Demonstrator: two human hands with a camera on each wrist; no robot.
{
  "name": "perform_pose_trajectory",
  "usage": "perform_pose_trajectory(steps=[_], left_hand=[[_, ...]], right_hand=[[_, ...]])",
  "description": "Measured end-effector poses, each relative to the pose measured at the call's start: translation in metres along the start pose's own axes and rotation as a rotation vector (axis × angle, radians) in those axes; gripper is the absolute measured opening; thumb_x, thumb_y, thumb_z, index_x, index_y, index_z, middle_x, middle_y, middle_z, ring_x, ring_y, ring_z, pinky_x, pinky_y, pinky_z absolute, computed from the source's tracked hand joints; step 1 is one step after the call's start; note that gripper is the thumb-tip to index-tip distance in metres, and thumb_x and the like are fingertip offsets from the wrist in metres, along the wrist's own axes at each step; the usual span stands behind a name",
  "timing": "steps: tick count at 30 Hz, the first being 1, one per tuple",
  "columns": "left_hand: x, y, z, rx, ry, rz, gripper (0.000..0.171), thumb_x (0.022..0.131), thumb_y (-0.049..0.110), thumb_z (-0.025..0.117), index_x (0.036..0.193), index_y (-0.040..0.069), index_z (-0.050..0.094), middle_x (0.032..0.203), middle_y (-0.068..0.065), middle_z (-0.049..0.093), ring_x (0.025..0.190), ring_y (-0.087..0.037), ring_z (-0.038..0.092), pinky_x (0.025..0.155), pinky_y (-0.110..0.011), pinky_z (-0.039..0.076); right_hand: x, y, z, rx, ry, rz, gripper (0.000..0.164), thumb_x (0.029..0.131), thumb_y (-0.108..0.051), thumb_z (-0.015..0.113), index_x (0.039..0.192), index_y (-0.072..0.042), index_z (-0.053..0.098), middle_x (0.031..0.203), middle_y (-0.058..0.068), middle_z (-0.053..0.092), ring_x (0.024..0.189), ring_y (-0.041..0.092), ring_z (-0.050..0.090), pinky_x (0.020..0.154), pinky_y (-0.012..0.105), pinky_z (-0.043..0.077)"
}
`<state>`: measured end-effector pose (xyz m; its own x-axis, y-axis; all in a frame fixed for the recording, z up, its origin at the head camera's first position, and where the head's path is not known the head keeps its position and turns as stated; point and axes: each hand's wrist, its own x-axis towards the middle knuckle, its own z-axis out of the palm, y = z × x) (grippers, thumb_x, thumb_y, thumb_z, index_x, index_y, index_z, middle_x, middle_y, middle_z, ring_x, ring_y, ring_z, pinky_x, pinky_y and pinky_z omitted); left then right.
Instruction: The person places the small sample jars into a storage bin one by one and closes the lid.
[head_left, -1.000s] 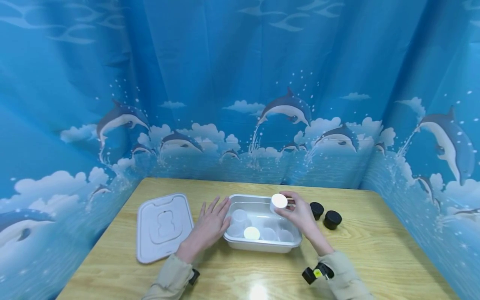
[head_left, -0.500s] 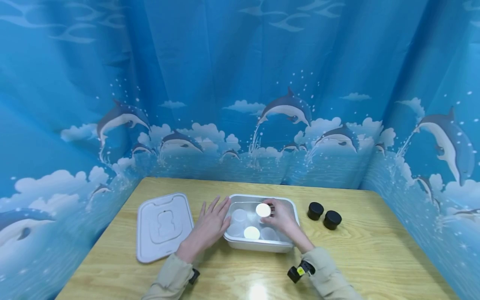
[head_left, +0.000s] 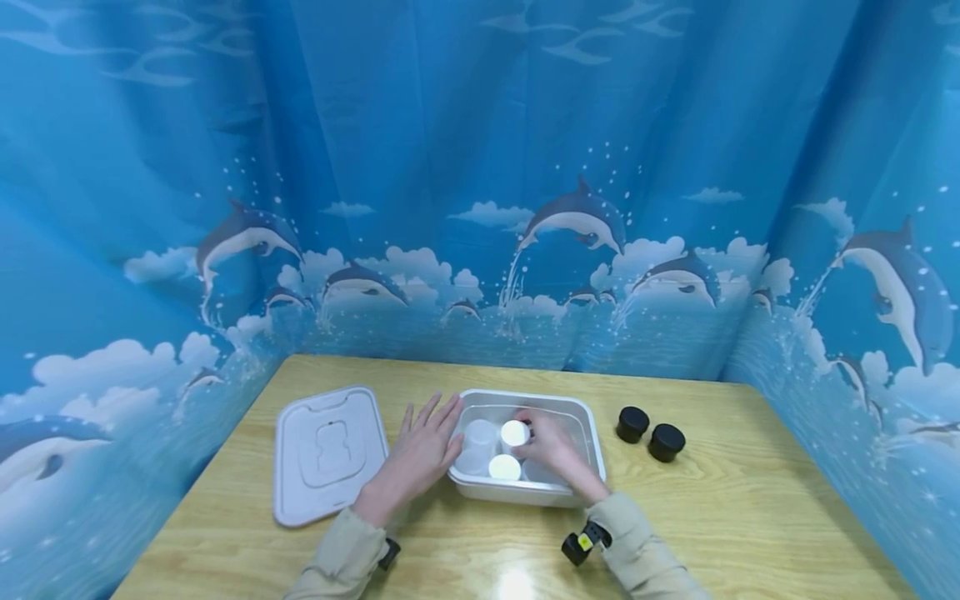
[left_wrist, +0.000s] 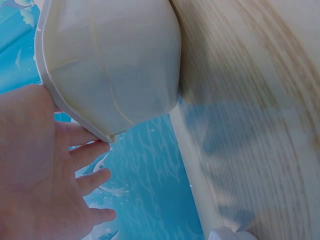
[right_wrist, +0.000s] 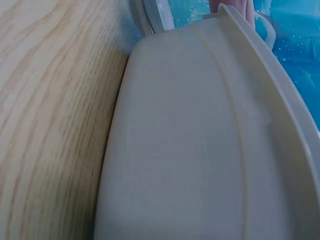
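Observation:
In the head view, a white rectangular plastic box [head_left: 517,495] stands lidless on the table. Low inside it, my right hand [head_left: 553,447] pinches a small round white-topped jar [head_left: 515,433] between thumb and fingers. Just in front of that jar sits another white-topped jar [head_left: 504,467], and paler translucent jars [head_left: 481,432] stand at the box's left end. My left hand [head_left: 422,447] lies with straight, spread fingers against the box's left rim. The left wrist view shows its fingers [left_wrist: 92,181] along the rim. The right wrist view is mostly box wall [right_wrist: 175,135]; the right hand is hidden there.
Left of the box a white lid [head_left: 330,454] lies flat on the wooden table [head_left: 720,517]. Two black round jars [head_left: 633,424] stand to the right of the box. A blue dolphin curtain [head_left: 480,208] hangs behind and at both sides.
My right hand has carried the white-topped jar from above the box's right rear rim leftward and down, to beside the other jars. My left hand has stayed in place.

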<state>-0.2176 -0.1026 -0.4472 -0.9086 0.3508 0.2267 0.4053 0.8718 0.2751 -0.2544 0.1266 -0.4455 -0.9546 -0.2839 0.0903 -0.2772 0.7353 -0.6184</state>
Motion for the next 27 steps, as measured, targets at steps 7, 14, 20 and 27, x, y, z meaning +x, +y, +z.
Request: perform_pose_trajectory(steps=[7, 14, 20, 27], left_hand=[[0.0, -0.001, 0.001, 0.004, 0.004, 0.004, 0.057, 0.107, 0.032, 0.046, 0.156, 0.004, 0.036, 0.164, -0.01, 0.033, 0.153, -0.037, 0.021, 0.122, -0.064, 0.012], [0.0, -0.001, 0.002, 0.002, 0.007, 0.006, 0.057, 0.107, 0.032, 0.046, 0.156, 0.004, 0.036, 0.163, -0.011, 0.033, 0.153, -0.037, 0.021, 0.122, -0.064, 0.011], [0.0, -0.001, 0.002, 0.002, 0.001, 0.003, 0.057, 0.108, 0.032, 0.045, 0.157, 0.005, 0.035, 0.164, -0.01, 0.032, 0.153, -0.037, 0.021, 0.123, -0.064, 0.01], [-0.001, 0.0, 0.0, -0.004, 0.004, 0.004, 0.057, 0.108, 0.032, 0.045, 0.157, 0.005, 0.035, 0.164, -0.01, 0.032, 0.153, -0.037, 0.02, 0.123, -0.064, 0.009]], right_hand=[[-0.001, -0.001, 0.001, 0.082, -0.041, 0.035, 0.035, 0.086, -0.012, 0.081, 0.118, -0.003, 0.07, 0.116, 0.013, 0.071, 0.096, 0.028, 0.07, 0.08, 0.039, 0.06], [-0.005, 0.001, -0.003, 0.173, -0.008, 0.016, 0.037, 0.093, -0.011, 0.072, 0.125, 0.006, 0.064, 0.122, 0.022, 0.067, 0.107, 0.038, 0.067, 0.091, 0.047, 0.058], [-0.013, 0.003, -0.013, 0.261, 0.077, -0.013, 0.036, 0.097, -0.01, 0.068, 0.13, 0.003, 0.064, 0.128, 0.021, 0.066, 0.118, 0.039, 0.063, 0.098, 0.049, 0.055], [-0.026, 0.012, -0.025, 0.337, 0.186, -0.131, 0.039, 0.095, -0.006, 0.07, 0.133, 0.0, 0.062, 0.133, 0.017, 0.064, 0.124, 0.037, 0.059, 0.104, 0.05, 0.052]])
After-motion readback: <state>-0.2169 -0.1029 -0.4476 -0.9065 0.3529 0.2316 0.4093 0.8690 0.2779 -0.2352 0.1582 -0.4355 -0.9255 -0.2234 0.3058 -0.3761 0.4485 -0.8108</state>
